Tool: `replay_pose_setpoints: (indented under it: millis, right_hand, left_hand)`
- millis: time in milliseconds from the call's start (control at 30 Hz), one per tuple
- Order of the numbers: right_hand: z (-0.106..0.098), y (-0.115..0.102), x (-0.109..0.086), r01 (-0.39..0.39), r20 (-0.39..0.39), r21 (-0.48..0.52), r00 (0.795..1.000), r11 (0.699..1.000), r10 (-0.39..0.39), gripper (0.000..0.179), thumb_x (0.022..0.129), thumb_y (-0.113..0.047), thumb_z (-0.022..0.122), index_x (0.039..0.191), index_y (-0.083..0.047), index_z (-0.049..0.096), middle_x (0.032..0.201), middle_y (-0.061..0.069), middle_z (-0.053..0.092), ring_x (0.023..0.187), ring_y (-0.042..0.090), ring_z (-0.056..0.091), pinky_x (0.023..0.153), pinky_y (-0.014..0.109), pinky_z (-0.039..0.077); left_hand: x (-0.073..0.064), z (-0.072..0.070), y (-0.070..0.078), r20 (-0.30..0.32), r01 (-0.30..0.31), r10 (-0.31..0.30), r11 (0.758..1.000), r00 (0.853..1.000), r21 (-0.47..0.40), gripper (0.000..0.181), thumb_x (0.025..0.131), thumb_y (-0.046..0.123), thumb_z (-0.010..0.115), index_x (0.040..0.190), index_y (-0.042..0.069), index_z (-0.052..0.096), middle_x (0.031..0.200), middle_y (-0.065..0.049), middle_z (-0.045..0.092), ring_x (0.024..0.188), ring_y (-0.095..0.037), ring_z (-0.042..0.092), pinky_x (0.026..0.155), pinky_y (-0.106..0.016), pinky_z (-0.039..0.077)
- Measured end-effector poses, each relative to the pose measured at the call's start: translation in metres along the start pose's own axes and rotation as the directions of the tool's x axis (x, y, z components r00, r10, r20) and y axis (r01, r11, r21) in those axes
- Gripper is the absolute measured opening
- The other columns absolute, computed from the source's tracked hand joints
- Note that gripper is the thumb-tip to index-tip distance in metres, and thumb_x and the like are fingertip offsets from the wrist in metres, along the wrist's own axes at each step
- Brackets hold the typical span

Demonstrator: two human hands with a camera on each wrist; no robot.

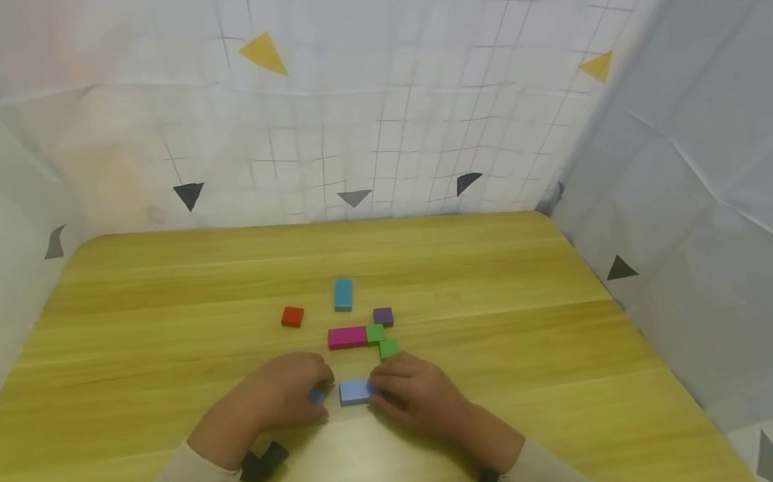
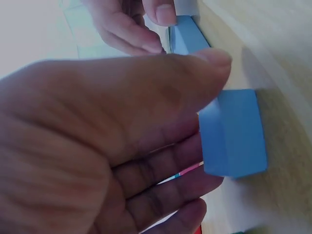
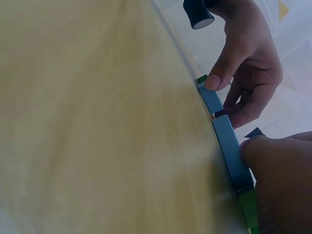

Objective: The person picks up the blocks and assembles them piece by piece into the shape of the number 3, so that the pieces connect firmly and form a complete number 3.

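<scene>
Between the thumb and fingers of my left hand (image 1: 287, 391) is a small blue block (image 2: 234, 134), mostly covered by the hand in the head view. Just right of it, across a narrow gap, lies a longer light blue block (image 1: 355, 392) on the table. My right hand (image 1: 421, 395) pinches the right end of this longer block, its thumb (image 2: 165, 13) visible against it in the left wrist view. A green block (image 1: 389, 348) sits just beyond the right fingertips, its corner near a second green block (image 1: 375, 334).
A magenta block (image 1: 347, 338) adjoins the second green block. Behind them lie a purple block (image 1: 383, 317), a cyan block (image 1: 343, 295) and, to the left, a red block (image 1: 292, 317). The wooden table (image 1: 517, 338) is bounded by patterned white sheets (image 1: 376, 47).
</scene>
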State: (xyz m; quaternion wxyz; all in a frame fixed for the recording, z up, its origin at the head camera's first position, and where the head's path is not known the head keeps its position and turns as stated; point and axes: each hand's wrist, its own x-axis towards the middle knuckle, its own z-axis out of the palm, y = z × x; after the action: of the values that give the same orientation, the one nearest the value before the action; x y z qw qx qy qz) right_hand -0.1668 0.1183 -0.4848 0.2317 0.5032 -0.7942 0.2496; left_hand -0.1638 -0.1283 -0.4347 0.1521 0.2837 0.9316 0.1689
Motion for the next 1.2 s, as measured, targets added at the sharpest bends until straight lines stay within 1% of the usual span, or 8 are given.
replay_pose_setpoints:
  millis: [100, 200, 433, 533, 667, 833, 1067, 1200]
  right_hand:
    - [0.000, 0.001, -0.001, 0.000, 0.026, -0.008, 1.000, 1.000, 0.000, 0.019, 0.076, -0.021, 0.071, 0.093, -0.013, 0.069, 0.094, -0.003, 0.066, 0.095, 0.010, 0.058, 0.088, 0.021, 0.044]
    - [0.001, 0.002, -0.002, -0.007, 0.052, -0.016, 0.999, 1.000, 0.008, 0.017, 0.077, -0.022, 0.069, 0.093, -0.014, 0.069, 0.095, -0.005, 0.066, 0.096, 0.009, 0.057, 0.088, 0.020, 0.043]
    - [0.001, 0.001, -0.004, -0.016, 0.081, -0.029, 0.997, 0.999, 0.019, 0.016, 0.080, -0.023, 0.067, 0.093, -0.015, 0.070, 0.095, -0.006, 0.066, 0.096, 0.008, 0.056, 0.088, 0.020, 0.043]
    - [0.001, 0.001, -0.004, -0.016, 0.077, -0.023, 0.997, 1.000, 0.017, 0.014, 0.080, -0.021, 0.067, 0.092, -0.015, 0.070, 0.094, -0.006, 0.066, 0.095, 0.008, 0.056, 0.087, 0.019, 0.044]
    - [0.001, 0.000, -0.005, -0.021, 0.080, -0.015, 0.997, 1.000, 0.022, 0.014, 0.080, -0.020, 0.066, 0.092, -0.015, 0.070, 0.093, -0.007, 0.066, 0.093, 0.008, 0.057, 0.085, 0.018, 0.044]
    - [-0.001, -0.001, -0.010, -0.025, 0.079, -0.030, 0.996, 0.999, 0.028, 0.014, 0.079, -0.021, 0.068, 0.091, -0.015, 0.070, 0.092, -0.007, 0.066, 0.091, 0.007, 0.057, 0.082, 0.018, 0.045]
    - [-0.003, 0.000, -0.011, -0.059, 0.115, -0.028, 0.991, 0.998, 0.062, 0.015, 0.082, -0.023, 0.065, 0.095, -0.017, 0.070, 0.096, -0.008, 0.065, 0.096, 0.004, 0.054, 0.086, 0.017, 0.043]
    - [-0.003, 0.001, -0.011, -0.060, 0.110, -0.040, 0.992, 0.997, 0.064, 0.015, 0.082, -0.023, 0.065, 0.094, -0.016, 0.070, 0.095, -0.008, 0.065, 0.095, 0.005, 0.055, 0.086, 0.018, 0.044]
  left_hand:
    - [-0.002, 0.000, 0.000, -0.022, 0.005, -0.004, 1.000, 1.000, 0.010, 0.028, 0.071, 0.029, 0.074, 0.093, 0.015, 0.064, 0.086, 0.009, 0.057, 0.077, -0.008, 0.051, 0.076, -0.032, 0.046]
    - [-0.003, -0.001, 0.000, -0.026, 0.012, -0.011, 1.000, 1.000, 0.011, 0.032, 0.070, 0.031, 0.075, 0.095, 0.014, 0.064, 0.088, 0.008, 0.058, 0.080, -0.008, 0.052, 0.077, -0.032, 0.046]
    - [-0.008, -0.008, 0.002, -0.004, 0.053, -0.053, 0.998, 0.999, 0.034, 0.042, 0.069, 0.032, 0.075, 0.102, 0.010, 0.064, 0.090, 0.006, 0.056, 0.077, -0.008, 0.050, 0.075, -0.030, 0.046]
    - [-0.010, -0.011, 0.001, 0.007, 0.081, -0.082, 0.996, 0.997, 0.032, 0.040, 0.069, 0.032, 0.074, 0.102, 0.011, 0.064, 0.088, 0.007, 0.055, 0.075, -0.009, 0.048, 0.072, -0.029, 0.045]
    - [-0.011, -0.010, 0.000, 0.026, 0.115, -0.116, 0.992, 0.993, 0.046, 0.029, 0.071, 0.030, 0.073, 0.094, 0.014, 0.065, 0.078, 0.008, 0.050, 0.068, -0.011, 0.045, 0.063, -0.028, 0.041]
    - [-0.009, -0.004, 0.001, 0.026, 0.099, -0.100, 0.994, 0.995, 0.042, 0.016, 0.073, 0.028, 0.071, 0.080, 0.017, 0.061, 0.070, 0.008, 0.048, 0.063, -0.011, 0.043, 0.056, -0.028, 0.037]
    - [-0.004, -0.004, 0.002, 0.028, 0.113, -0.115, 0.992, 0.993, 0.057, 0.016, 0.074, 0.029, 0.070, 0.075, 0.018, 0.058, 0.068, 0.005, 0.048, 0.063, -0.013, 0.043, 0.056, -0.029, 0.036]
    - [-0.002, -0.005, 0.002, 0.021, 0.118, -0.120, 0.990, 0.993, 0.079, 0.016, 0.077, 0.030, 0.068, 0.075, 0.018, 0.058, 0.068, 0.004, 0.048, 0.063, -0.014, 0.043, 0.057, -0.029, 0.036]
